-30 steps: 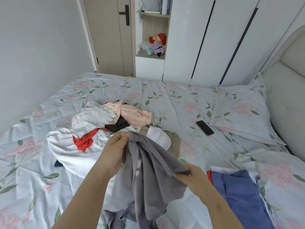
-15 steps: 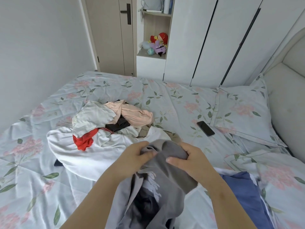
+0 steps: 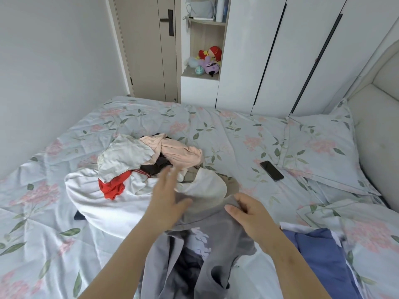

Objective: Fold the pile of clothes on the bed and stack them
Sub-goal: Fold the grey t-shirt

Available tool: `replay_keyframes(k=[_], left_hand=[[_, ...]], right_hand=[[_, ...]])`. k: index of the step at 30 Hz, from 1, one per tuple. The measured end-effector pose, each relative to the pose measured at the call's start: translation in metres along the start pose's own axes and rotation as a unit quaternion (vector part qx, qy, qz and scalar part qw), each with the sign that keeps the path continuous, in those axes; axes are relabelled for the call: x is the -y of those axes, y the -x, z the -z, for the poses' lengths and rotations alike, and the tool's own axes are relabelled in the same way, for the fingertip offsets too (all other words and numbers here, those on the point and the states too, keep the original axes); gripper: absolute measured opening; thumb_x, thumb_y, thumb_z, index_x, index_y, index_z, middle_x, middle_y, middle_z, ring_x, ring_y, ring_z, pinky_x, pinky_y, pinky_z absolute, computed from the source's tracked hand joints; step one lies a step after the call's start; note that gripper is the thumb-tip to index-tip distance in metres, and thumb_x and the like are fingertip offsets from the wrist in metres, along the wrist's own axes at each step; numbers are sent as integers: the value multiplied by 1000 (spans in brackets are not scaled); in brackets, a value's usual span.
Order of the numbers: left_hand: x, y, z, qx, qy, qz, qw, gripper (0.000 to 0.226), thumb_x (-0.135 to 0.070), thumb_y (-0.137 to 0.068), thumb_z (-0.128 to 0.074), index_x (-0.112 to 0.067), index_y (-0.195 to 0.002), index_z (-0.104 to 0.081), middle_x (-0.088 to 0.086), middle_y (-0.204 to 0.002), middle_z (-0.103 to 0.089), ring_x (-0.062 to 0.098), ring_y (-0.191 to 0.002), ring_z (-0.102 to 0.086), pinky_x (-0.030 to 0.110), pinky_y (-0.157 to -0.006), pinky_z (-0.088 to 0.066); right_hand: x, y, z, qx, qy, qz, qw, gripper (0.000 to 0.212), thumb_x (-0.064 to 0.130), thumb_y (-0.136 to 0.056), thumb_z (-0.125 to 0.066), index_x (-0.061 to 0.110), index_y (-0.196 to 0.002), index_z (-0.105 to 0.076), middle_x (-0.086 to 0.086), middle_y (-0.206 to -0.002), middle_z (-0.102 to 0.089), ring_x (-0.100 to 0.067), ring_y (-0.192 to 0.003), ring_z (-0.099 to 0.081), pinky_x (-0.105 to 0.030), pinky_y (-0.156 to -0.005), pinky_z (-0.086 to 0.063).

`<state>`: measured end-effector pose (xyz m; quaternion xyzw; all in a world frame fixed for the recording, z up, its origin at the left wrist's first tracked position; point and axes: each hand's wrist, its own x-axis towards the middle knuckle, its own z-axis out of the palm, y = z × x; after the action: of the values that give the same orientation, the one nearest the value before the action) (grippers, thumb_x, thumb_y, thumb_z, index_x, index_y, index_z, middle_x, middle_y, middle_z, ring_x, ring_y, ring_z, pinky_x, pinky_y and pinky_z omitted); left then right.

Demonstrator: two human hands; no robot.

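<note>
Bedroom: bed [image 3: 226,130] under a pale blue sheet printed with pink flowers and green leaves, seen from the wearer's head.
Grey garment: the grey garment [image 3: 218,225] lies rumpled on the near part of the bed, between the two forearms; its top edge is raised towards both hands; a white print shows on the chest, and a dark lining shows in the folds lower down.
Right hand: the right hand [image 3: 248,212] pinches the garment's top edge between thumb and forefinger; the other fingers [image 3: 243,199] curl over the cloth.
Left hand: the left hand [image 3: 166,199] hovers just left of that edge, palm down; its fingers [image 3: 168,175] are straight, slightly spread and blurred, pointing at the heap beyond; the thumb lies over the grey cloth, though whether it touches cannot be told.
Pile: the pile of clothes [image 3: 151,165] sits mid-bed, just beyond the grey garment; a white garment [image 3: 103,203] spreads beneath it, with a red piece [image 3: 112,186], a pink piece [image 3: 179,152], a pale crumpled piece [image 3: 123,154] and something black on top.
Stack: a blue folded garment [image 3: 319,251] lies flat near the right forearm, over a white layer.
Bedding: a black phone [image 3: 271,170] lies face up beside the floral pillow [image 3: 319,147]; a padded headboard [image 3: 380,130] stands at the right.
Background: white wardrobe [image 3: 269,50], beige door [image 3: 149,50], and soft toys [image 3: 210,60] on an open shelf between them.
</note>
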<state>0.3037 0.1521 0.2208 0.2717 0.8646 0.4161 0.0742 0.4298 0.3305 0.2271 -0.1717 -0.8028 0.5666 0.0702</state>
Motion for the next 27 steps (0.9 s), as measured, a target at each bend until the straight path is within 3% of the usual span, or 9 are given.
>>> replay_keyframes(k=[3,6,10,13,16,20,23,25,27], left_hand=[[-18,-1,-6,206,-52,-117,970,75,-9,-85,-59,-44,-140,-23,-7,-156,-5,11,-143,-3,35,-116,-15],[-28,-8,-8,276,-65,-152,947,59,-11,-85,-62,-31,-138,-43,-21,-142,-27,-3,-133,-20,15,-109,-15],[-29,-15,-8,221,-99,-133,961,12,-25,-87,-65,-17,-94,-61,-6,-94,-60,14,-91,-55,18,-73,-39],[-26,-20,-9,148,-36,-88,984,23,-18,-85,-66,-22,-75,-46,8,-82,-63,13,-69,-54,22,-62,-40],[-25,-21,-1,112,36,-60,991,26,-12,-84,-65,-21,-73,-44,-4,-64,-54,1,-50,-43,17,-52,-36],[-16,-26,20,77,-16,-49,996,26,-13,-87,-61,-34,-95,-49,-4,-77,-57,7,-67,-52,27,-68,-42],[-17,-23,20,178,-157,-86,968,66,-19,-81,-60,-50,-132,-32,-3,-103,-48,18,-100,-48,34,-93,-41],[-28,-19,13,215,-135,-140,957,58,-38,-73,-66,-36,-128,-49,-6,-109,-42,14,-108,-39,28,-97,-34],[-35,-20,11,198,-52,-142,968,41,-42,-74,-70,-12,-101,-66,0,-105,-53,12,-101,-48,27,-90,-38]], right_hand=[[11,-3,-6,70,34,48,996,18,12,-90,-60,-4,-84,-56,-2,-66,-41,-7,-61,-37,-16,-58,-32],[14,-5,-5,110,61,58,990,18,13,-88,-62,-2,-80,-57,2,-63,-40,-5,-58,-36,-16,-56,-30],[5,-4,0,43,14,11,999,10,10,-80,-72,19,-81,-66,12,-58,-52,1,-54,-45,-11,-54,-38],[-10,-5,0,-11,113,-18,993,14,15,-75,-75,15,-82,-63,12,-60,-53,0,-55,-48,-11,-54,-38],[-28,-4,-3,-24,207,-41,977,14,23,-84,-65,14,-77,-57,9,-63,-50,-3,-56,-43,-16,-52,-32],[-25,-3,-2,-109,14,-29,993,22,16,-93,-56,27,-74,-54,13,-60,-48,-3,-56,-41,-9,-52,-34],[0,-7,-3,-80,-2,62,995,23,11,-93,-54,30,-82,-60,11,-69,-57,0,-62,-48,-9,-60,-37],[17,-9,-5,-32,3,109,994,28,7,-92,-55,32,-82,-63,11,-77,-62,-2,-69,-52,-9,-64,-39],[23,-11,-4,-20,2,112,993,28,9,-89,-60,34,-77,-63,6,-74,-61,-3,-66,-51,-9,-62,-39]])
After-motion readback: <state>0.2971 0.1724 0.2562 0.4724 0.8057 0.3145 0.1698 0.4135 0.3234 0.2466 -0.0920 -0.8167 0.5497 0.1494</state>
